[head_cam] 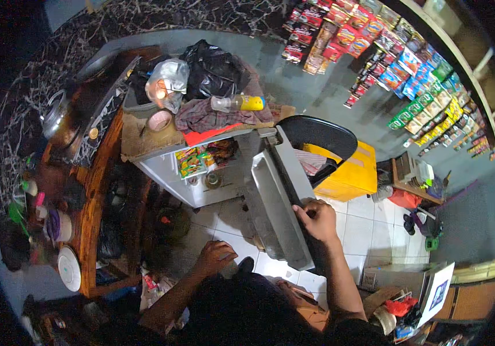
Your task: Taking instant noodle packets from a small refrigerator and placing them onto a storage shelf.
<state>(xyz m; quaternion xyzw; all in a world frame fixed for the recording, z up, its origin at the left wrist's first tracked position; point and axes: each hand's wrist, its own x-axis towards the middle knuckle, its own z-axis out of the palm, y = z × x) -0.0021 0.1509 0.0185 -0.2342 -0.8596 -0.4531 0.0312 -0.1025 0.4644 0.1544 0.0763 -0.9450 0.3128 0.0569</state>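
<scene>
My right hand (318,218) is closed on the outer edge of a small refrigerator's door (284,207), which stands open with its grey shelf side towards me. My left hand (217,257) hangs over the tiled floor with bent fingers, touching nothing that I can see. Inside the white refrigerator (165,171) lie colourful food packets (192,162) and a round jar (212,180). On its cardboard-covered top are a roll of tape (160,120), a checked cloth (200,116), a bottle with a yellow label (241,103), a clear plastic bag (167,82) and a black plastic bag (212,71).
A black chair (321,125) and a yellow box (351,173) stand behind the door. To the left is a wooden rack (89,233) with a white plate (69,268). Strips of sachets (407,78) hang on the wall. A metal pot (57,114) stands at upper left.
</scene>
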